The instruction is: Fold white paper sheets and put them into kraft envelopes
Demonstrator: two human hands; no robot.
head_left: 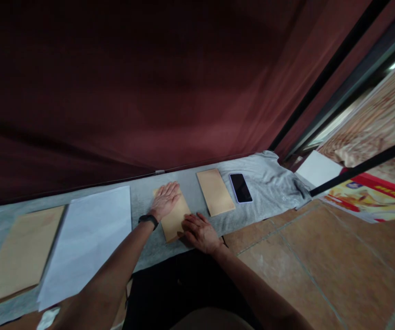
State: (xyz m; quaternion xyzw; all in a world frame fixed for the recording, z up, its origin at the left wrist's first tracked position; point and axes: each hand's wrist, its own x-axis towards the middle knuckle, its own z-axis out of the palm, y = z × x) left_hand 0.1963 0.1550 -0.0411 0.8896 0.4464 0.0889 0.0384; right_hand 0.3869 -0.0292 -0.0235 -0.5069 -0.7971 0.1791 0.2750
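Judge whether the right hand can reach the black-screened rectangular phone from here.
Likely yes: a flat tan paper rectangle lies partly between the right hand and the phone, but nothing upright blocks it.

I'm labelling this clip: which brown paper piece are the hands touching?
The middle brown piece, immediately right of the white paper; the far-left piece and right-hand piece lie untouched.

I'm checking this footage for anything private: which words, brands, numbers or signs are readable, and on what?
None can be read.
Red-and-yellow printed panel: yellow lettering and a blue emblem, too blurred to read.
Smartphone: dark screen, no text visible.
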